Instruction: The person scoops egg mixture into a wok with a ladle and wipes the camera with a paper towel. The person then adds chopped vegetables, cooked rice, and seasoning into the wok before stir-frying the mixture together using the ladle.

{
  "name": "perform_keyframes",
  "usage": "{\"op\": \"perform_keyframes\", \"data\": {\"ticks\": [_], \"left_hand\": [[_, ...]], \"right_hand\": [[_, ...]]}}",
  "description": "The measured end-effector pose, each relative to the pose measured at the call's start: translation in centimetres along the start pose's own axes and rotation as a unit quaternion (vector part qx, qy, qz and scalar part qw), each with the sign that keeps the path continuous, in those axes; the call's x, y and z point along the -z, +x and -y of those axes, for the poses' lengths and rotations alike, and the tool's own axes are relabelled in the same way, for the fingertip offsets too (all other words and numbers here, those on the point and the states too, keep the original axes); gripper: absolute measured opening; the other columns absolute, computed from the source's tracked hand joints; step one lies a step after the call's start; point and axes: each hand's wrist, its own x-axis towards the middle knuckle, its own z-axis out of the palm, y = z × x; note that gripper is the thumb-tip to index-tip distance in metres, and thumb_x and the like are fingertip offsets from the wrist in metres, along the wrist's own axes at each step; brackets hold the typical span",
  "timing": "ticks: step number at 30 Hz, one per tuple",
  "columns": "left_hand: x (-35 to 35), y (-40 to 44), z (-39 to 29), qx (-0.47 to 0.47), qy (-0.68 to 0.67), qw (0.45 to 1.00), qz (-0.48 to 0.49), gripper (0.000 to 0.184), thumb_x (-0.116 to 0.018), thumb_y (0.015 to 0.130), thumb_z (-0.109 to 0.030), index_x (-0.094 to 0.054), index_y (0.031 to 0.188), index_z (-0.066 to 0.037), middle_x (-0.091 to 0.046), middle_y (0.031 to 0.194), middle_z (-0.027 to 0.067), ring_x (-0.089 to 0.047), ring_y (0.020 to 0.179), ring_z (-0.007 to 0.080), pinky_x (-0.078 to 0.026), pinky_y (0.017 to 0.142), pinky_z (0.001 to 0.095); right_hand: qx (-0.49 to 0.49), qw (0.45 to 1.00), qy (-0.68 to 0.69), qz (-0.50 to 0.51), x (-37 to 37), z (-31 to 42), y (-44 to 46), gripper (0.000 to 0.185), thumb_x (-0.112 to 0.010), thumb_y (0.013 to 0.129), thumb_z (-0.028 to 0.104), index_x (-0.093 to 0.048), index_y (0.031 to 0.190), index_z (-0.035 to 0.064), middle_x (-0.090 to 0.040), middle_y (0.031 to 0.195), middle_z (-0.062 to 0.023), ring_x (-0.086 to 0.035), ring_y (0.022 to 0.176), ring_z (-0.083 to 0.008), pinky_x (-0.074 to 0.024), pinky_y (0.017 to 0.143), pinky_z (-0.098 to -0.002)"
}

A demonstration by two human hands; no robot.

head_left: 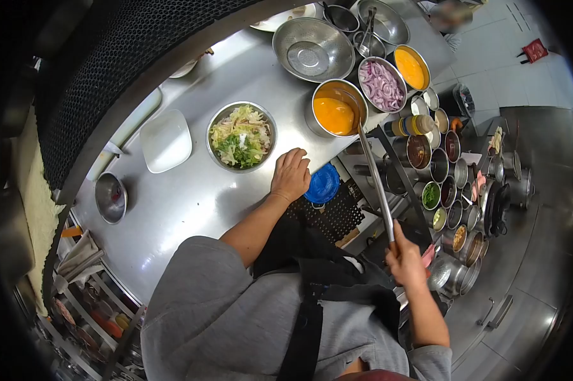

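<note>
My right hand (407,259) is closed around the handle of a long metal ladle (379,184). The ladle's far end reaches the rim of a steel pot (316,124) holding orange-yellow liquid, like beaten egg (334,116); its bowl is hidden there. Fingers stretched out, my left hand (291,176) rests at the counter's front edge and holds nothing. Just beyond it stands a steel bowl (211,151) of shredded pale vegetables, chopped greens and a little white powder (242,138). Sliced red onion (381,84) fills a container beside the pot.
On the steel counter (172,219) are a white square dish (166,141), a small steel bowl (111,198) and a wide steel basin (313,49). A second orange-yellow container (411,66) stands behind the onions. Several ingredient pots crowd the right; a blue lid (322,184) lies below the counter edge.
</note>
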Motion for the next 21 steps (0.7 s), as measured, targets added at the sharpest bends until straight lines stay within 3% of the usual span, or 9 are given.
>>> {"op": "perform_keyframes", "data": {"ticks": [1,2,6,8,9,11,17,20,21], "left_hand": [[0.1,-0.1,-0.2,0.001,-0.004,1.000,0.000,0.025,-0.061,0.076,-0.014,-0.062,0.099,-0.005,-0.054,0.118,0.0100,-0.045,0.122,0.0263,-0.033,0.103,0.0426],[0.1,-0.3,-0.3,0.002,-0.009,1.000,-0.001,0.024,-0.061,0.076,-0.013,-0.062,0.098,-0.005,-0.054,0.117,0.0100,-0.045,0.121,0.0268,-0.033,0.102,0.0425],[0.1,1.0,1.4,-0.015,0.005,0.999,-0.033,0.023,-0.060,0.075,-0.013,-0.062,0.096,-0.005,-0.054,0.116,0.0101,-0.046,0.119,0.0270,-0.034,0.101,0.0429],[-0.1,0.6,1.0,-0.008,-0.005,1.000,-0.029,0.023,-0.059,0.077,-0.015,-0.063,0.097,-0.004,-0.053,0.119,0.0090,-0.044,0.122,0.0248,-0.032,0.103,0.0415],[-0.1,0.6,0.9,-0.009,-0.002,1.000,-0.026,0.023,-0.059,0.077,-0.015,-0.063,0.097,-0.004,-0.053,0.119,0.0090,-0.044,0.122,0.0248,-0.032,0.103,0.0415],[-0.3,0.3,0.5,-0.008,-0.001,1.000,-0.020,0.023,-0.059,0.077,-0.014,-0.063,0.097,-0.004,-0.053,0.119,0.0093,-0.045,0.122,0.0252,-0.033,0.103,0.0416],[-0.2,0.4,-0.2,0.000,0.003,1.000,-0.002,0.022,-0.059,0.076,-0.014,-0.062,0.095,-0.004,-0.053,0.117,0.0089,-0.045,0.121,0.0259,-0.033,0.102,0.0423],[-0.4,0.4,-0.2,0.001,0.007,1.000,-0.004,0.022,-0.059,0.076,-0.013,-0.061,0.095,-0.004,-0.053,0.117,0.0090,-0.045,0.121,0.0261,-0.033,0.102,0.0427],[-0.4,0.5,-0.2,0.002,0.010,1.000,-0.006,0.022,-0.059,0.075,-0.013,-0.061,0.095,-0.004,-0.053,0.117,0.0092,-0.045,0.121,0.0262,-0.033,0.102,0.0429]], "right_hand": [[-0.045,0.997,0.045,0.037,1.5,1.4,-0.1,0.070,-0.062,0.078,-0.003,-0.038,0.144,0.0043,-0.060,0.074,-0.0047,-0.058,0.057,-0.0130,-0.0508,0.057,-0.0279],[-0.135,0.971,0.189,0.056,3.1,3.5,0.0,0.069,-0.059,0.078,-0.006,-0.038,0.143,0.0028,-0.056,0.072,-0.0026,-0.051,0.048,-0.0084,-0.0455,0.046,-0.0246],[-0.115,0.929,0.348,0.057,3.7,3.4,1.0,0.068,-0.059,0.078,-0.002,-0.037,0.142,-0.0004,-0.056,0.072,-0.0038,-0.051,0.043,-0.0108,-0.0425,0.037,-0.0244],[-0.131,0.857,0.495,0.050,3.6,2.8,0.2,0.068,-0.061,0.076,0.003,-0.038,0.140,-0.0034,-0.058,0.074,-0.0088,-0.051,0.041,-0.0133,-0.0422,0.034,-0.0255],[-0.131,0.856,0.498,0.050,3.4,2.7,-0.1,0.068,-0.061,0.076,0.003,-0.038,0.140,-0.0034,-0.058,0.074,-0.0088,-0.051,0.041,-0.0133,-0.0422,0.034,-0.0255],[-0.151,0.794,0.588,0.044,3.3,2.7,-0.9,0.070,-0.063,0.073,0.007,-0.041,0.138,-0.0044,-0.057,0.075,-0.0133,-0.049,0.038,-0.0149,-0.0408,0.032,-0.0255],[-0.168,0.764,0.622,0.025,2.7,2.9,-2.3,0.070,-0.062,0.071,0.006,-0.041,0.137,-0.0042,-0.057,0.076,-0.0141,-0.048,0.037,-0.0155,-0.0406,0.034,-0.0244],[-0.173,0.782,0.599,0.010,2.6,3.2,-2.5,0.069,-0.060,0.073,0.002,-0.040,0.139,-0.0033,-0.056,0.075,-0.0112,-0.050,0.039,-0.0141,-0.0417,0.035,-0.0244],[-0.162,0.821,0.547,0.000,2.3,3.0,-2.7,0.069,-0.059,0.075,-0.001,-0.039,0.140,-0.0029,-0.057,0.075,-0.0093,-0.051,0.042,-0.0128,-0.0426,0.037,-0.0235]]}}
